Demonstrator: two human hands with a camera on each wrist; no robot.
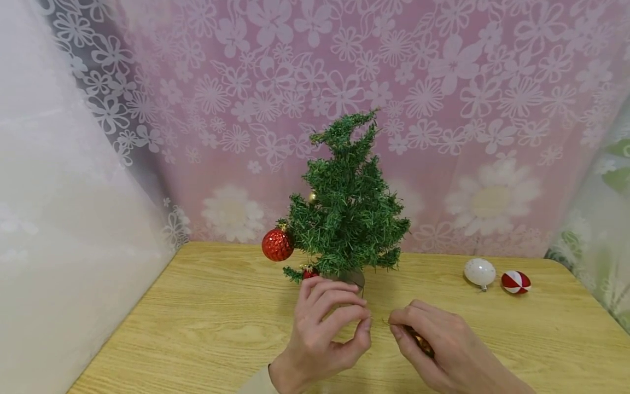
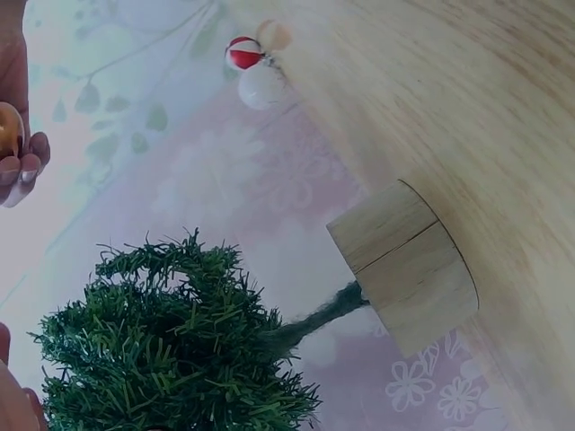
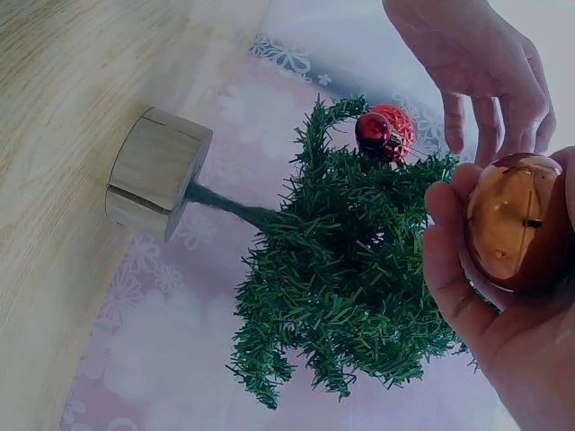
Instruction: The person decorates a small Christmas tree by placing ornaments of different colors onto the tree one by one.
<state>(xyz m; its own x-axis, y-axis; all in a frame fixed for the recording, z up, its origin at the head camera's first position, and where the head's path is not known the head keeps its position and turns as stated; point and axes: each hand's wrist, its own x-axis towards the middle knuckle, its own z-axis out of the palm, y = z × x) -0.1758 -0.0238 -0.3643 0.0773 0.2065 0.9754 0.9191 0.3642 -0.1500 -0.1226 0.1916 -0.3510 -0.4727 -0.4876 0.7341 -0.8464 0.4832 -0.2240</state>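
Observation:
My right hand [image 1: 443, 339] holds a shiny gold Christmas bauble [image 3: 512, 224] in its curled fingers, and a thin thread or hook end shows at its fingertips. Close beside it on the left, my left hand [image 1: 330, 328] has its thumb and index fingertips nearly together; I cannot tell whether they pinch a thread. Just beyond both hands stands a small artificial Christmas tree [image 1: 344, 219] on a round wooden base [image 3: 157, 175]. A textured red bauble [image 1: 277, 244] hangs on its left side, with a smaller red bauble [image 1: 310, 272] lower down, partly covered by my left hand.
A white bauble [image 1: 479, 272] and a red-and-white bauble [image 1: 516, 282] lie at the right rear of the wooden table [image 1: 221, 328]. Inside the tree's left branches shows a small gold bauble [image 1: 313, 196]. Behind the table hangs a pink flowered curtain [image 1: 295, 82].

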